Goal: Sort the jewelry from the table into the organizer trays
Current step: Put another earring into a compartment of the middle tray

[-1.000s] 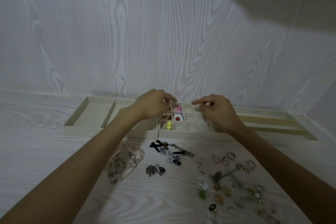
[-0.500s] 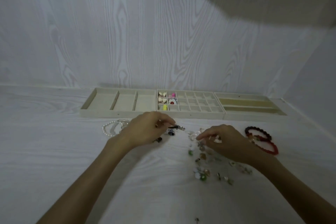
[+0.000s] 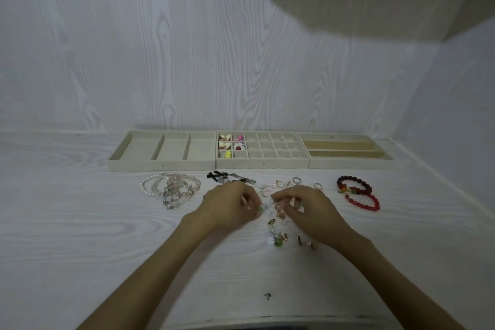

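Loosely scattered, the small jewelry [image 3: 278,238] — rings, studs, a green bead beside a white one — lies on the table [image 3: 80,222] between and just under the two hands. The left hand [image 3: 230,206] has its fingers curled, thumb and fingertips pinching a small pale-green piece [image 3: 261,207] just above the table. The right hand [image 3: 308,209] faces it, close by, with fingers also curled and tips drawn together over the pile; it seems to pinch something tiny, but blur hides what, so I cannot tell.

Beyond the hands lie several loose rings [image 3: 296,181], a pink link piece [image 3: 266,188] and a black bow clip [image 3: 214,176] with a patterned bar. To the left sits a heap of pearl and clear bead bracelets [image 3: 171,190]; to the right, well apart from the pile, two red bead bracelets [image 3: 359,191], touching each other. A tiny dark piece [image 3: 267,295] lies alone nearer the camera.

Three beige trays stand side by side along the wall. The left tray [image 3: 160,163] has three long compartments. The middle tray [image 3: 262,163] is a grid of small cells — its leftmost cells hold heart shapes [image 3: 224,137], a pink piece [image 3: 238,138], a white flower with a red centre [image 3: 239,146] and a yellow piece [image 3: 227,153]. The right tray [image 3: 348,163] has long slots running sideways.
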Motion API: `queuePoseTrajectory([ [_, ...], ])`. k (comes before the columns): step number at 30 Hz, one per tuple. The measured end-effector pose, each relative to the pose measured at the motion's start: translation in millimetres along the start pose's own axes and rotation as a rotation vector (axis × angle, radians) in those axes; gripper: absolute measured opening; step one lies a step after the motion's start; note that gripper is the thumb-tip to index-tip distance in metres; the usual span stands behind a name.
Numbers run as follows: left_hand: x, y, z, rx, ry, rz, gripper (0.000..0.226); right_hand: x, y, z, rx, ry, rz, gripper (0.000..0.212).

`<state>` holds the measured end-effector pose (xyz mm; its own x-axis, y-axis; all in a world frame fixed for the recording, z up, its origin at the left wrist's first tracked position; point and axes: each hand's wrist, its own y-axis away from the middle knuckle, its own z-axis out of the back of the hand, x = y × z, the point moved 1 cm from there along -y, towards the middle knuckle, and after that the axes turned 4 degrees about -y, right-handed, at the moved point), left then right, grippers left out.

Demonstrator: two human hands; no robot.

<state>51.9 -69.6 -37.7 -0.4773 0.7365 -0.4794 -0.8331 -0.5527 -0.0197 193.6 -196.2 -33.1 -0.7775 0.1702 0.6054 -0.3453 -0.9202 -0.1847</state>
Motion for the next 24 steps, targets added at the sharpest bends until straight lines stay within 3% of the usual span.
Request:
queuePoseTrajectory([
  [9,8,0,25,0.014,0.207,-0.031,0.021,19,-5,-3,-0.01,-0.263,0.023,0.026],
  [13,11,4,32,-0.029,0.003,0.03,0.013,22,-9,-7,0.009,-0.167,0.034,0.025],
  [16,22,9,39,-0.014,0.062,0.051,0.016,22,-7,-1,0.085,-0.088,0.035,0.025],
  [20,24,20,44,0.174,0.019,-0.042,0.017,37,8,-5,0.292,0.104,0.189,0.026],
  [24,21,32,38,0.375,0.039,-0.067,0.018,47,13,-24,0.314,0.187,0.275,0.031],
])
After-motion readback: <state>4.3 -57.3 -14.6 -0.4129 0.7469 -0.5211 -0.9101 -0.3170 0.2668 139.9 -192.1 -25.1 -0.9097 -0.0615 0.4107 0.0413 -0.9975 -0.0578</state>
